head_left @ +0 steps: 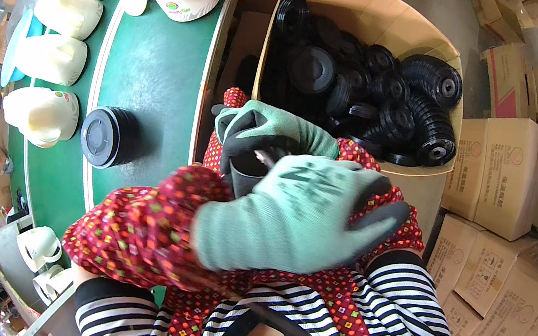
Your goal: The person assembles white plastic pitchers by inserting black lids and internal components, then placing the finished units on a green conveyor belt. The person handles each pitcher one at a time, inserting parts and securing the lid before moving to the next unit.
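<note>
Both my hands wear green knit gloves with dark palms, and both arms have red patterned sleeve covers. My right hand (pixel 268 131) is curled around a small black cup-shaped part (pixel 245 172) held in front of my chest. My left hand (pixel 297 212) reaches across from the left with its back to the camera, fingers pointing right, lying over and just below that part. It hides most of the part and its own palm, so whether it grips anything does not show. A small pale bit sticks out at the part's top.
An open cardboard box (pixel 379 17) just beyond my hands holds several black ribbed round parts (pixel 433 81). On the left a green conveyor belt (pixel 158 64) carries white plastic shells (pixel 53 57) and a black round part (pixel 107 137). Stacked cartons (pixel 503 172) fill the right.
</note>
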Available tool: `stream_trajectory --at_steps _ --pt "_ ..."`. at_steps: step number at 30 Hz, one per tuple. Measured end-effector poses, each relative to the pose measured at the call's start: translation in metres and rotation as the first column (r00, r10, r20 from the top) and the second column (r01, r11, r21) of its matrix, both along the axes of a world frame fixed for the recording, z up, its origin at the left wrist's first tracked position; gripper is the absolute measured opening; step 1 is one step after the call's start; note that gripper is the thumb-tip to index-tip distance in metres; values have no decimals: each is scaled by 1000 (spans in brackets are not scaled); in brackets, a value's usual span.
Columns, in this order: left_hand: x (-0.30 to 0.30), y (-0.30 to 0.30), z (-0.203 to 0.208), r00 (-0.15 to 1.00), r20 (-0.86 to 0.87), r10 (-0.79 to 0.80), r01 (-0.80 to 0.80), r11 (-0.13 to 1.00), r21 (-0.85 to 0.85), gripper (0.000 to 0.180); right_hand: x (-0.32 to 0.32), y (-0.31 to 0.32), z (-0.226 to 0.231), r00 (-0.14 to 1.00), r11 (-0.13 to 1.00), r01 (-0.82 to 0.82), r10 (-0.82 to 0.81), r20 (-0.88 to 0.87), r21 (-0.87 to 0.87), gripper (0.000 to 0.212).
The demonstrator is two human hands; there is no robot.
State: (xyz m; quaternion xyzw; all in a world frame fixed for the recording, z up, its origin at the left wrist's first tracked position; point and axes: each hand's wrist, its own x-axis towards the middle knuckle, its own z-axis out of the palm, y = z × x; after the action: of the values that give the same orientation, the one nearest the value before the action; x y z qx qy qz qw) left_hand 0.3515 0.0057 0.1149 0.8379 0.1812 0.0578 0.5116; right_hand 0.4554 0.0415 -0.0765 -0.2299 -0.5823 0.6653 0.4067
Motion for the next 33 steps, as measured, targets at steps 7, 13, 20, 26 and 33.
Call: stream_trajectory --at_steps 7,13,20,26,33 --pt "30 -8 43 940 -270 -208 196 978 -68 68 15 -17 26 984 984 168 -171 52 61 27" --pt "-16 1 30 921 -365 -138 297 856 424 88 28 -52 24 722 694 342 -626 295 633 31" --pt "-113 87 -59 968 -252 0 72 957 280 64 19 -108 121 297 734 231 -678 672 638 52" --pt "-101 126 -150 982 49 -182 177 980 95 45 -17 -111 170 76 828 1 -559 826 560 61" --pt "-153 113 -122 962 152 226 -261 924 278 21 -6 -117 169 231 684 116 -724 651 720 72"
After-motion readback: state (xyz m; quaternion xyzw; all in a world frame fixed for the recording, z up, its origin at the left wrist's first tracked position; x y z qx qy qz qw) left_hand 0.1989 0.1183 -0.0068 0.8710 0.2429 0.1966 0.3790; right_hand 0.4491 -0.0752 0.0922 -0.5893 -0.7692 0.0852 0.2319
